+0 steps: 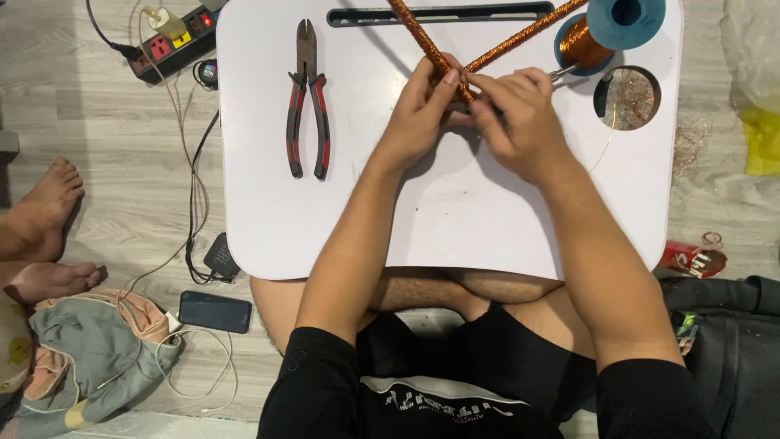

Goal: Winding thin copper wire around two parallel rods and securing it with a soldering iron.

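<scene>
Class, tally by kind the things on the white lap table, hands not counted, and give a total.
Copper-wrapped rods: 2
Cutting pliers: 1
Copper wire spools: 1
Total: 4
Both hands grip the crossed rods.

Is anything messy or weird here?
Yes, a little. Loose snips of thin copper wire fill the round cup hole in the white lap table, and more wire scraps lie scattered on the floor beside it. The pliers lie neatly, and both hands hold two crossed copper-wrapped rods.
</scene>
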